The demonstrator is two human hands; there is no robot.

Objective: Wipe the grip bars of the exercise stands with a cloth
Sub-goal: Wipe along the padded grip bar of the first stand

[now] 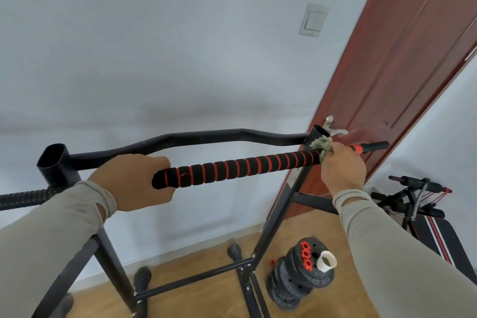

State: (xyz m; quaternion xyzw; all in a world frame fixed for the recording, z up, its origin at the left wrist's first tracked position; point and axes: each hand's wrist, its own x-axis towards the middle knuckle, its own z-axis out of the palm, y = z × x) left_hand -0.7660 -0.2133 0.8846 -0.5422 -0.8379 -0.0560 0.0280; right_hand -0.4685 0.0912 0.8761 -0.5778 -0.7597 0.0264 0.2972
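Observation:
A grip bar (245, 166) with black foam and red spiral stripes runs across the middle of the view, slanting up to the right. My left hand (134, 181) grips its near left end. My right hand (342, 164) holds a grey-green cloth (321, 146) wrapped against the bar near its far right end. The cloth sits next to the black stand's right upright post (318, 134). Behind the grip bar a bent black metal crossbar (206, 137) joins the two upright posts of the stand.
A red-brown door (402, 64) stands open at right, close behind the bar's tip. On the wooden floor lies a stack of dark weight plates (296, 281) with a white cup (326, 261) on top. A black-and-red bench (423, 214) stands at far right. The stand's lower frame (196, 279) crosses below.

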